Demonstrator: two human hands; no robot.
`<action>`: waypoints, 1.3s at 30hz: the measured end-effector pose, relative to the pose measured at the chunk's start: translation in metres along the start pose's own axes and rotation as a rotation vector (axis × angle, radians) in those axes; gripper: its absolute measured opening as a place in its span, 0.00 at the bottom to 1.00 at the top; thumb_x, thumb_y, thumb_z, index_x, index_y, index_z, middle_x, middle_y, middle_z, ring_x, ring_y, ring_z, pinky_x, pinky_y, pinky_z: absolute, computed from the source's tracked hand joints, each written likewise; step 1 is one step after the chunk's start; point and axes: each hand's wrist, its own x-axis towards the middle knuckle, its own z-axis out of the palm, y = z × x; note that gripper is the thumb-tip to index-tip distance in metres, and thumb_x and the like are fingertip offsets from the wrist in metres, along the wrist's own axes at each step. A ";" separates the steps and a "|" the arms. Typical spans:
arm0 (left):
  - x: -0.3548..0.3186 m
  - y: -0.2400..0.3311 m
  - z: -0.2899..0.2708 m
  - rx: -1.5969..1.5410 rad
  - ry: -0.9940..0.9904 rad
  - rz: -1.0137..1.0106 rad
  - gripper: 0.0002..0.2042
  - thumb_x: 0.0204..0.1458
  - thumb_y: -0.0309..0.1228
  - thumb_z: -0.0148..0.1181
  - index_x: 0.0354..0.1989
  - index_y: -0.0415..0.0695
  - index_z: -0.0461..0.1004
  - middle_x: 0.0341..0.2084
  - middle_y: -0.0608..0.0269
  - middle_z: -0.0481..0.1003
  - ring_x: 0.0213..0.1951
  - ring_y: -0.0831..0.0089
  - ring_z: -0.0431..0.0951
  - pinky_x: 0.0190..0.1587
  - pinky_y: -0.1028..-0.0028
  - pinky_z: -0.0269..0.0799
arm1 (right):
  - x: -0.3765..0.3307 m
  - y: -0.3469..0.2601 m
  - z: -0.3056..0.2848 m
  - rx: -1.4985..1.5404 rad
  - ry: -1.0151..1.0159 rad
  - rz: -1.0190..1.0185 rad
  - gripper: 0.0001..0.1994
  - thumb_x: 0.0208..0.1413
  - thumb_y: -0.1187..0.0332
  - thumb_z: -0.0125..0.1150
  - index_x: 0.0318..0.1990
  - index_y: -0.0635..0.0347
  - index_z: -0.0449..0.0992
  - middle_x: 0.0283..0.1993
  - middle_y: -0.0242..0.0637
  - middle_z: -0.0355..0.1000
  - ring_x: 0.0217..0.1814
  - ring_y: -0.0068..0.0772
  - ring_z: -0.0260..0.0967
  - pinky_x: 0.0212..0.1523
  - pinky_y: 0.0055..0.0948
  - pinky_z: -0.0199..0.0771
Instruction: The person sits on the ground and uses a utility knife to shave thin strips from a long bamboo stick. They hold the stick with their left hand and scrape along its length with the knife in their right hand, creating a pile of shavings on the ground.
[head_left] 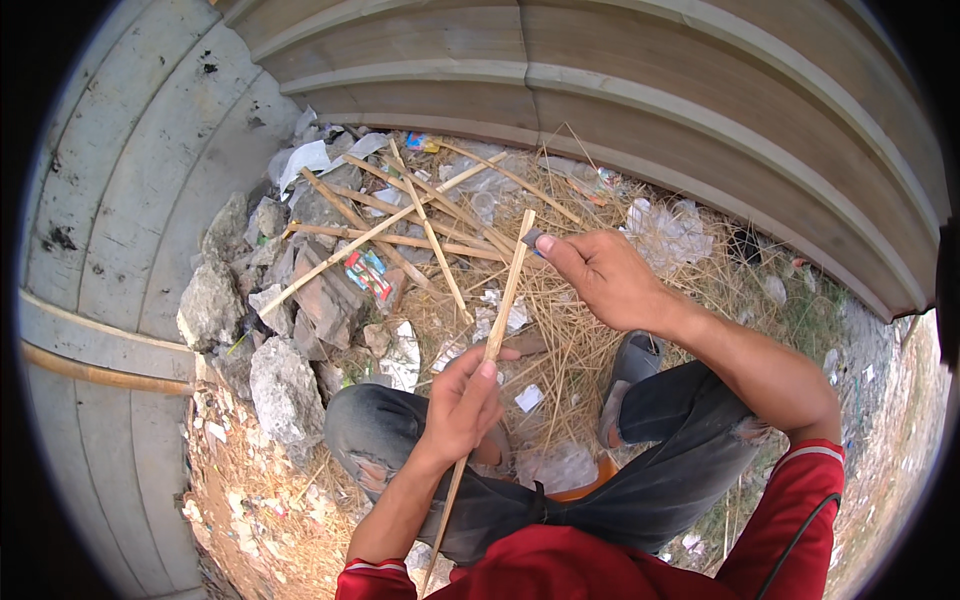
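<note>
My left hand (462, 405) is closed around the middle of a long, pale wooden stick (509, 300). The stick slants from near my lap up and away, its far end standing free over the straw. Between the thumb and fingers of my right hand (608, 282) is a small dark grey flat piece (533, 239), with a bit of blue beside it. That piece is at the stick's upper end, close to or against its right side; contact is hard to make out. My right fingers are partly hidden behind the hand.
Several similar sticks (432, 250) lie crossed on the ground ahead. Rough rocks (288, 388) are piled on the left, below a grey metal wall (130, 180). A brown corrugated panel (650, 90) closes off the far side. Straw (570, 350) and scraps of litter surround my bent legs.
</note>
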 end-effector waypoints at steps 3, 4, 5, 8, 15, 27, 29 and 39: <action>0.001 0.000 0.001 -0.026 -0.033 -0.007 0.21 0.74 0.41 0.42 0.59 0.33 0.69 0.10 0.75 0.55 0.09 0.85 0.50 0.14 0.81 0.51 | -0.006 0.000 -0.003 0.041 -0.053 0.069 0.32 0.73 0.46 0.46 0.27 0.70 0.75 0.17 0.53 0.64 0.21 0.49 0.60 0.31 0.47 0.67; -0.001 -0.003 -0.003 -0.029 -0.039 -0.018 0.21 0.74 0.41 0.42 0.59 0.33 0.69 0.10 0.75 0.55 0.09 0.85 0.50 0.14 0.81 0.51 | -0.007 -0.001 -0.001 0.071 -0.096 0.097 0.32 0.73 0.46 0.46 0.27 0.70 0.75 0.17 0.52 0.64 0.20 0.47 0.59 0.31 0.47 0.66; -0.003 -0.004 -0.005 -0.033 -0.045 -0.029 0.21 0.74 0.41 0.42 0.59 0.33 0.69 0.10 0.75 0.55 0.09 0.85 0.50 0.14 0.81 0.51 | -0.006 0.000 -0.002 0.070 -0.099 0.077 0.32 0.73 0.46 0.46 0.27 0.70 0.75 0.16 0.52 0.64 0.20 0.45 0.59 0.31 0.47 0.66; -0.003 0.000 -0.005 -0.055 -0.058 -0.043 0.21 0.74 0.41 0.42 0.59 0.33 0.69 0.10 0.75 0.55 0.09 0.85 0.51 0.14 0.81 0.51 | -0.003 0.004 -0.003 0.068 -0.102 0.053 0.32 0.73 0.46 0.46 0.26 0.70 0.75 0.16 0.51 0.64 0.20 0.43 0.60 0.31 0.47 0.66; 0.002 0.008 -0.001 -0.068 -0.042 -0.052 0.21 0.74 0.40 0.43 0.59 0.33 0.69 0.10 0.77 0.55 0.09 0.87 0.50 0.14 0.81 0.49 | -0.017 -0.007 0.021 0.077 -0.285 -0.084 0.33 0.72 0.45 0.46 0.26 0.69 0.76 0.17 0.52 0.66 0.21 0.52 0.62 0.31 0.49 0.66; 0.001 0.003 0.003 0.033 0.011 -0.033 0.16 0.71 0.35 0.52 0.59 0.36 0.71 0.16 0.80 0.61 0.16 0.91 0.57 0.20 0.82 0.49 | -0.004 0.000 -0.004 0.159 0.227 -0.062 0.20 0.68 0.56 0.61 0.26 0.60 0.77 0.16 0.21 0.60 0.22 0.15 0.55 0.23 0.26 0.54; 0.001 0.002 0.007 0.188 0.090 0.001 0.16 0.69 0.34 0.55 0.58 0.36 0.73 0.18 0.79 0.65 0.20 0.91 0.60 0.22 0.83 0.52 | -0.008 -0.018 -0.007 0.075 0.216 0.030 0.16 0.65 0.59 0.66 0.28 0.61 0.79 0.17 0.21 0.62 0.22 0.13 0.55 0.22 0.25 0.55; 0.004 -0.004 0.007 0.402 0.132 0.058 0.18 0.69 0.34 0.55 0.60 0.34 0.70 0.15 0.76 0.68 0.15 0.88 0.63 0.18 0.82 0.55 | -0.002 -0.001 -0.010 0.162 0.036 -0.071 0.08 0.60 0.67 0.64 0.35 0.64 0.81 0.20 0.35 0.69 0.23 0.24 0.62 0.27 0.33 0.66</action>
